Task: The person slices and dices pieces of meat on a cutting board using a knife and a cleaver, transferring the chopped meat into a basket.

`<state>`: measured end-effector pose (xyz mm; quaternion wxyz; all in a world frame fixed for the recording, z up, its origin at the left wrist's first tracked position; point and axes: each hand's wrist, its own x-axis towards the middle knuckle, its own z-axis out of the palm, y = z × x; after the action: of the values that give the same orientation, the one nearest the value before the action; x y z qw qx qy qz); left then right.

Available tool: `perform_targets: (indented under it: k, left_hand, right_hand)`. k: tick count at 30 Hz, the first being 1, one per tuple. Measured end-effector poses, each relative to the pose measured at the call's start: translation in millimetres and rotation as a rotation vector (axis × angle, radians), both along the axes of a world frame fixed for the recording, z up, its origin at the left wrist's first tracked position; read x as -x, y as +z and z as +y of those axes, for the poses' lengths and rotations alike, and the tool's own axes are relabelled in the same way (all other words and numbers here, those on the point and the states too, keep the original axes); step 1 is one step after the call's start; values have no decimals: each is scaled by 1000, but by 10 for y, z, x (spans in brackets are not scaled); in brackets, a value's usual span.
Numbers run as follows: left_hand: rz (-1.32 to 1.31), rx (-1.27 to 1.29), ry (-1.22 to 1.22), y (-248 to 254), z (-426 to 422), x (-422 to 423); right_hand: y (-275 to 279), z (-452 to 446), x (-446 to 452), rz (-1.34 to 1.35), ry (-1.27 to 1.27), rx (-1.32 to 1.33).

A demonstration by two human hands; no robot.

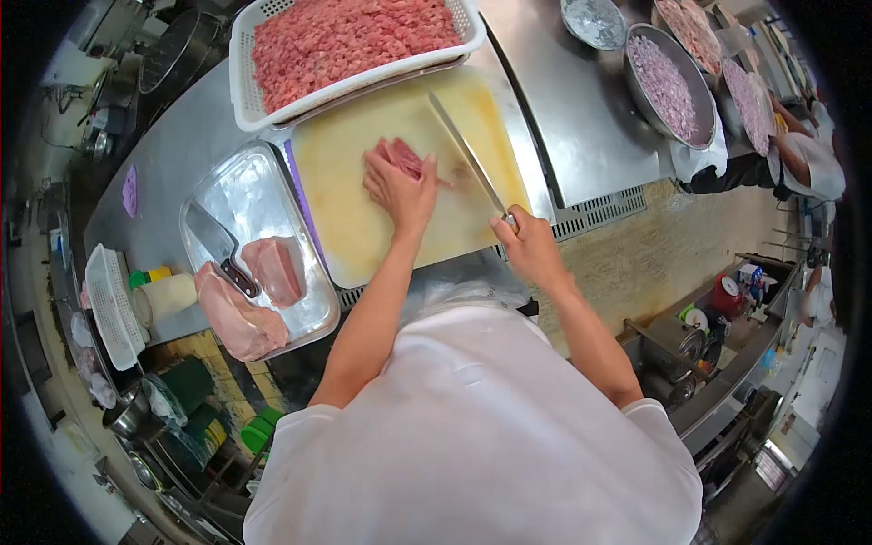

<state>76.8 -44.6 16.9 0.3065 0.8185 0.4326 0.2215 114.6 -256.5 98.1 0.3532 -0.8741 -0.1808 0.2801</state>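
Observation:
My left hand [400, 195] is closed over a piece of red meat [402, 156] on the yellowed cutting board [350, 232]; its fingertips are partly hidden. To the right, my right hand [531, 247] grips the handle of a long kitchen knife [468, 154]. The blade slants up and left across the board, apart from the meat. A thin scrap of meat [445, 184] lies between my left hand and the blade. Behind the board, a white plastic basket [238, 77] holds a heap of diced meat [354, 45].
Left of the board, a metal tray [313, 300] holds two pale meat pieces [238, 313] and a cleaver [213, 234]. Bowls of chopped purple-and-white food [668, 86] stand on the right-hand steel table [581, 118]. A person in white [811, 163] stands at the far right.

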Motion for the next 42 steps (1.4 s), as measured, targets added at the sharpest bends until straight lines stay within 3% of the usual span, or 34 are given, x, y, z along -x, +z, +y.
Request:
perform_targets:
  k: [5,7,10,16,19,23,26,29,35,42]
  left_hand:
    - [101,-204,-373,-130,133,-208]
    - [99,-229,-660,-100,423,-134]
    - [119,-232,-1103,86,952,5]
    - [-21,-370,-756,-71,688,253]
    - [120,-352,-620,-45,474,464]
    - [173,-432,-517,-100,243,729]
    - [172,-417,-445,-52,120,727]
    - [180,-387,-414,25,107,715]
    - [130,-290,-377,-79,205,453]
    - [166,-409,-385,-58,236,395]
  right_hand:
    - [-352,-83,84,76,-242,-101]
    - [-85,-65,-7,268,-292,-97]
    - [172,-74,-237,414,-150,37]
    - [-68,146,15,-10,58,-26]
    - [51,120,131,-8,261,49]
    - [-122,-80,201,88,36,-126]
    - [176,-25,3,435,-12,21]
    - [264,-101,-14,230,120,22]
    - [721,-65,-30,226,220,105]
    - [-61,681,-180,71,348,-38]
